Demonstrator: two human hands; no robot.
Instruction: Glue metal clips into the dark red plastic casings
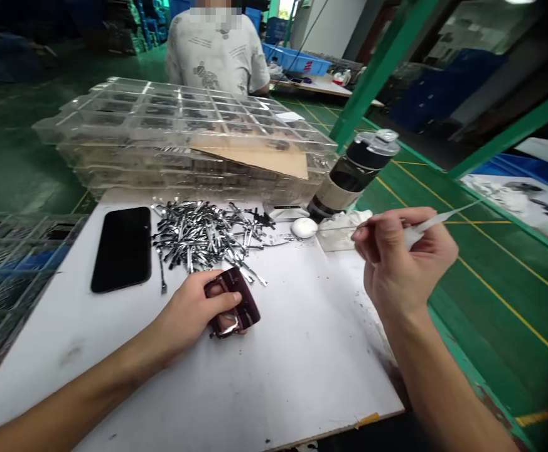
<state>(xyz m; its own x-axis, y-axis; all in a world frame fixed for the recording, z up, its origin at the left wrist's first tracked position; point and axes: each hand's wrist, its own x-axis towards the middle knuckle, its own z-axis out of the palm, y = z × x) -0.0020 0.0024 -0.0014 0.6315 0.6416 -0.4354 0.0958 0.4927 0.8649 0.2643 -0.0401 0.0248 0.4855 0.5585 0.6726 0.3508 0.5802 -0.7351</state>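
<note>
My left hand is closed on a dark maroon spectacle frame, above the white board. The thumb lies across the frame, and the fingers partly hide it. My right hand pinches a thin rod-like tool, which points left toward a white rounded object; I cannot tell whether they touch. A tapering white strip sticks out of the same hand to the right. Behind my left hand lies a loose pile of small shiny dark metal strips.
A black phone rests left of the pile. Clear compartment trays are stacked behind it, with brown cardboard on them. A dark bottle stands near a crumpled white bag. Beyond the trays is a person.
</note>
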